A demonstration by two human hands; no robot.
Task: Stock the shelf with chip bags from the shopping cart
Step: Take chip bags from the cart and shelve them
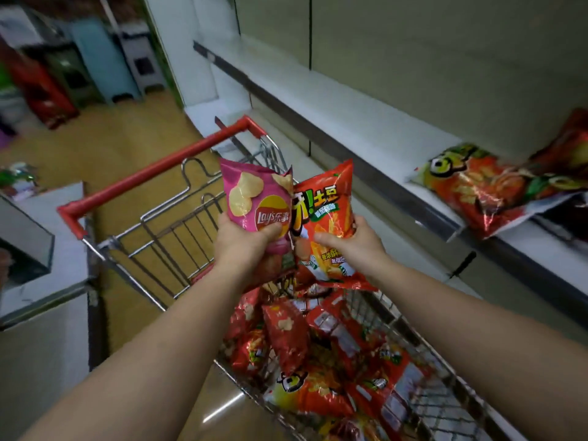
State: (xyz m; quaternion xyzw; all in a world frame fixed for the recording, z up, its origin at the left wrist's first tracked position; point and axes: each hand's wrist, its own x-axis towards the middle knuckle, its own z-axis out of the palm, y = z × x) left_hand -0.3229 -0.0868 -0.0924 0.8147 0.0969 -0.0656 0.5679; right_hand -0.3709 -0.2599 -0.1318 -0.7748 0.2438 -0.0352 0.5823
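Across the upper right runs the shelf (366, 122), mostly bare; carry both bags there and stand them upright. Below, the cart (178, 237) holds more. Left hand (245, 241) grips the pink bag (254, 198), right hand (356, 246) the red bag (327, 224), fingers clenched.

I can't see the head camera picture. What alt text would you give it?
A person's left hand holds up a pink Lay's bag and the right hand an orange-red chip bag, above a red-handled shopping cart piled with more bags. To the right, a white shelf holds a few chip bags lying flat.
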